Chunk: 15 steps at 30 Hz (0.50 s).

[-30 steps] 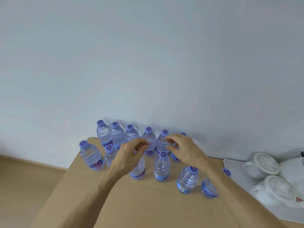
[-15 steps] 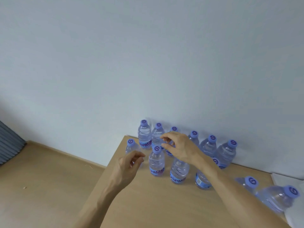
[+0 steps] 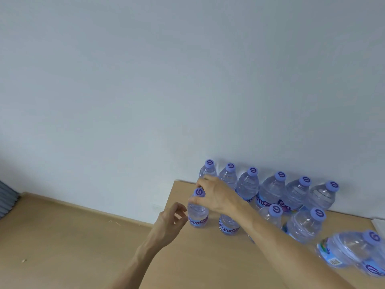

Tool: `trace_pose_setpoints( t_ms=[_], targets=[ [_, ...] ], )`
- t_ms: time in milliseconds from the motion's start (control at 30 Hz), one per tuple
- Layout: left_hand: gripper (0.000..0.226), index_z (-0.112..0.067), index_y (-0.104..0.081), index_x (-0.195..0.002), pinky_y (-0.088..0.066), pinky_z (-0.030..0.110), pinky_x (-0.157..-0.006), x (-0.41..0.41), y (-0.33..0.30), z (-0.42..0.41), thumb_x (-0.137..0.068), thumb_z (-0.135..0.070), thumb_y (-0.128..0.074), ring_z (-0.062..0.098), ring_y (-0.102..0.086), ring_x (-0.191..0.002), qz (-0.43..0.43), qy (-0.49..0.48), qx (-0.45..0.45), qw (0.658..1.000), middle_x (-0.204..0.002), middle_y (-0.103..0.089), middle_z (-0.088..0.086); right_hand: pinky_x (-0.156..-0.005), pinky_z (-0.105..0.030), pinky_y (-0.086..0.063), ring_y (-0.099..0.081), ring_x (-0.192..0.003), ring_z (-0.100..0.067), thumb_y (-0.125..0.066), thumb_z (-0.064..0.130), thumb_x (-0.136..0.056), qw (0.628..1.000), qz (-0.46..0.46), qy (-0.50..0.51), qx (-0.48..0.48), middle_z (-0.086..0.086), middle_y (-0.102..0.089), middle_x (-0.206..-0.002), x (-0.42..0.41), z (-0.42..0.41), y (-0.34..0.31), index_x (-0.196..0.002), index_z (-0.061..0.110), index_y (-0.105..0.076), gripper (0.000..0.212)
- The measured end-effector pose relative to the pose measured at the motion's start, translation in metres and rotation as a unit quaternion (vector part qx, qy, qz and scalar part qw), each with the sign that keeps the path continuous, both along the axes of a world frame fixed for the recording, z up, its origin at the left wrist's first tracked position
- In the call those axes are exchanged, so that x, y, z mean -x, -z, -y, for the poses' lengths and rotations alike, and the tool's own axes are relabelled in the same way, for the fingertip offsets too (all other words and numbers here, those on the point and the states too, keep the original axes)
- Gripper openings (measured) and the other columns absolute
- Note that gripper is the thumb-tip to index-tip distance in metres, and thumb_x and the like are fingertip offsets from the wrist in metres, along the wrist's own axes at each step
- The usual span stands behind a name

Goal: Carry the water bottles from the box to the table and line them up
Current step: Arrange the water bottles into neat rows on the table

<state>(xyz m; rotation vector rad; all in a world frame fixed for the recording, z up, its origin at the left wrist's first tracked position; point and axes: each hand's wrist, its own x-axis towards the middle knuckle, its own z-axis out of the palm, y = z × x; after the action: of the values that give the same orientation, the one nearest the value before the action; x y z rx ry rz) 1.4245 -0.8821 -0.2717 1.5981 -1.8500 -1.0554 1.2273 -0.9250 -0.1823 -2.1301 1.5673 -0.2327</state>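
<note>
Several clear water bottles with purple caps stand on the wooden table. A back row lines the wall, and a looser front row stands before it. My right hand reaches across to the leftmost front bottle, its fingertips and thumb pinching round the cap and neck. Just left of that bottle, my left hand hovers with loosely curled fingers and holds nothing. My right forearm hides part of another front bottle. The box is out of view.
The table's left edge runs close to the leftmost bottles, with wooden floor below it. A pale wall stands right behind the back row. A blurred bottle sits at the far right near the frame edge.
The view has swung left, so the bottles now lie to the right. My right hand moved onto the leftmost front bottle's cap. My left hand came off the bottles and drew back.
</note>
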Motion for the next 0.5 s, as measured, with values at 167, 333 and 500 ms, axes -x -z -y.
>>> trace_pose_setpoints(
  t_ms=[167, 333, 500],
  targets=[
    [0.029, -0.038, -0.049, -0.110, -0.049, 0.013, -0.068, -0.005, 0.013, 0.018, -0.089, -0.029, -0.066, 0.005, -0.061, -0.075, 0.015, 0.052, -0.007, 0.999, -0.103, -0.059, -0.013, -0.076, -0.044, -0.053, -0.061, -0.081, -0.026, -0.061, 0.053, -0.088, 0.999, -0.051, -0.001, 0.004, -0.006, -0.062, -0.090, -0.001, 0.002, -0.004, -0.098, 0.010, -0.056, 0.044],
    [0.049, -0.037, -0.044, -0.129, -0.047, 0.011, -0.069, 0.000, 0.021, 0.034, -0.088, -0.034, -0.069, 0.005, -0.064, -0.082, 0.031, 0.083, -0.009, 0.996, -0.116, -0.050, -0.015, -0.084, -0.039, -0.049, -0.057, -0.095, -0.023, -0.058, 0.043, -0.092, 0.999, -0.032, -0.032, -0.002, 0.003, -0.053, -0.104, 0.006, 0.008, -0.009, -0.111, 0.017, -0.061, 0.032],
    [0.050, -0.033, -0.043, -0.131, -0.048, 0.013, -0.072, 0.013, 0.026, 0.048, -0.088, -0.035, -0.069, 0.008, -0.064, -0.084, 0.021, 0.081, -0.013, 0.996, -0.118, -0.051, -0.011, -0.075, -0.033, -0.042, -0.051, -0.094, -0.016, -0.055, 0.038, -0.095, 0.998, -0.031, -0.051, -0.015, 0.007, -0.047, -0.112, 0.018, 0.020, -0.008, -0.124, 0.028, -0.059, 0.031]
  ],
)
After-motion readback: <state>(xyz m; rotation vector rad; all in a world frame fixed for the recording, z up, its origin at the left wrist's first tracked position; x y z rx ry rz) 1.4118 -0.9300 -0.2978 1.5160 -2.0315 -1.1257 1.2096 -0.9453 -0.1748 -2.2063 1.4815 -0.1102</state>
